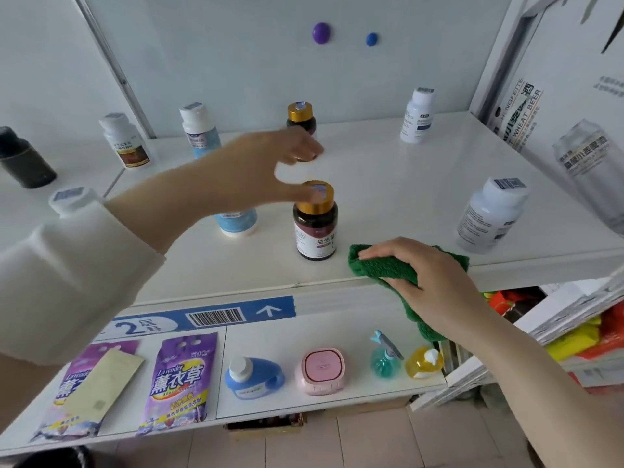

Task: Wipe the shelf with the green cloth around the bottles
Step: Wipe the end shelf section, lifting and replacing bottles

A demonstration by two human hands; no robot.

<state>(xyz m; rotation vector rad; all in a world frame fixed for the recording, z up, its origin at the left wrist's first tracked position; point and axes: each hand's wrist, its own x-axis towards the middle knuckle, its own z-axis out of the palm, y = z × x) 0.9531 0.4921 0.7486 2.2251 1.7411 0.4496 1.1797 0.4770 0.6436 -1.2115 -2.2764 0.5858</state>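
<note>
The white shelf (388, 184) holds several bottles. At its front edge my right hand (435, 275) grips the green cloth (381, 265), which lies pressed on the shelf and hangs over the edge. Just left of the cloth stands a dark bottle with a gold cap (315, 228). My left hand (263, 167) hovers over it, thumb touching the cap, fingers curved and spread apart above. A second gold-capped bottle (301, 116) stands at the back, partly hidden by those fingers. A blue-labelled bottle (236, 222) is half hidden under my left forearm.
White bottles stand at back right (417, 116), front right (489, 214) and back left (199, 130), (123, 140). A black bottle (23, 160) stands far left. The lower shelf carries purple detergent bags (179, 380), a blue jug (251, 378), a pink box (320, 371) and a spray bottle (385, 356).
</note>
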